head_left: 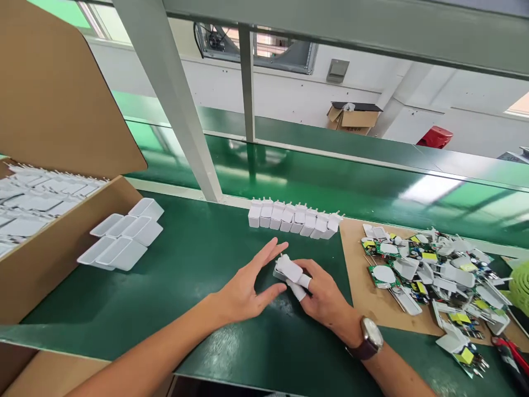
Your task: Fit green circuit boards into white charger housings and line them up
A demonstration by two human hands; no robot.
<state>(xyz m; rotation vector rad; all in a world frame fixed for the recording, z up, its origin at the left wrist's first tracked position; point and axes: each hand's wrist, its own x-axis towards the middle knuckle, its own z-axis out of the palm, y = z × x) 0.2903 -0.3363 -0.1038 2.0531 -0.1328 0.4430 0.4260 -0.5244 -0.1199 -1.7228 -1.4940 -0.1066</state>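
White plastic case (290, 269) in right hand (327, 295)

I'd call this a factory workshop, an assembly floor for small electronics. A long green workbench (198, 242) runs across the frame under grey metal posts (176, 99), with another green surface (309, 176) behind. A heap of circuit boards (438, 275) covers the right side, red-and-black tool handles (505, 350) at lower right. White casings (289, 220) stand lined up mid-frame, and a cardboard box (61, 248) of like-looking white parts sits at left. What looks like an industrial fan (308, 55) is set at top centre.
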